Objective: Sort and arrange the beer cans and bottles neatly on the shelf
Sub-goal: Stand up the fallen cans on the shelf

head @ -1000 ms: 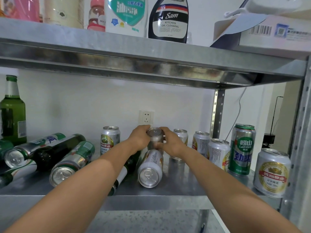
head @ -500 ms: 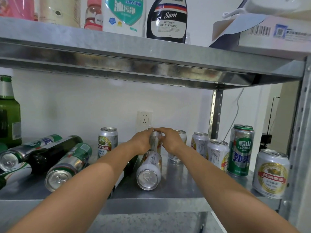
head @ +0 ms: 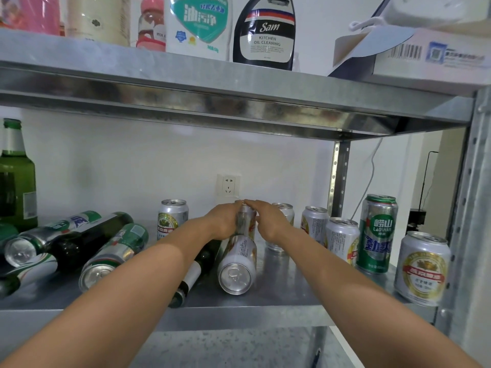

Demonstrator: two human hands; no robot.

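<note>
- Metal shelf (head: 279,301) by a white wall (head: 132,168) holds cans (head: 422,266), some standing, some lying.
- My left hand (head: 225,221) and right hand (head: 267,221) curl round one can (head: 245,221); it stands up between my fingers (head: 252,203).
- A second ago its top showed. Now my fingertips meet over it.
- I think it is being set down, just behind the lying can (head: 237,264) under my fingers, so one more can stands.

Bare forearms outstretched, left hand (head: 225,221) and right hand (head: 269,221) cupped either side of upright silver aluminium can (head: 246,222), fingertips atop it.
</note>
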